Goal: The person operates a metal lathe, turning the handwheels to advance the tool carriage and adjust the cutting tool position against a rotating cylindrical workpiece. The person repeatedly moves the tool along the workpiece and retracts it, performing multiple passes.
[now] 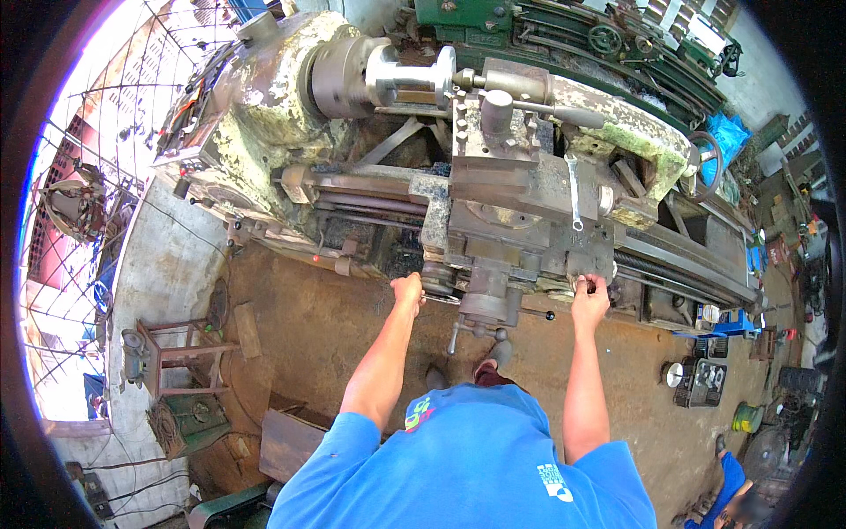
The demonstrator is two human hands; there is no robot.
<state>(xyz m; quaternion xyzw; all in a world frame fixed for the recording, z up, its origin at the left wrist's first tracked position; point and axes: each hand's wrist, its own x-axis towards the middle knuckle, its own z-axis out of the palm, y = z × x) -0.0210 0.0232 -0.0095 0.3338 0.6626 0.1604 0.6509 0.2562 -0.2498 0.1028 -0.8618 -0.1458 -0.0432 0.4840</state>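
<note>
A large worn metal lathe, its pale paint flaking, stretches across the upper middle. My left hand (407,291) is closed at the rim of a carriage handwheel (439,279), probably round its handle. Farther right, my right hand (591,297) is closed at the front of the carriage, its fingers round a small part they mostly hide. A shiny flanged metal workpiece (443,76) sits between the chuck (342,78), whose surface looks smeared, and the tailstock (520,84). Nearer stands the tool post (496,128) with its long handle. On the carriage lies a combination wrench (575,196).
Behind stands a green lathe (463,19). A crossbar handle (476,333) juts toward me. At left are a wooden stool frame (189,353) and a green machine part (189,423); at right, a black crate (703,381). Another person (727,485) in blue is low at right.
</note>
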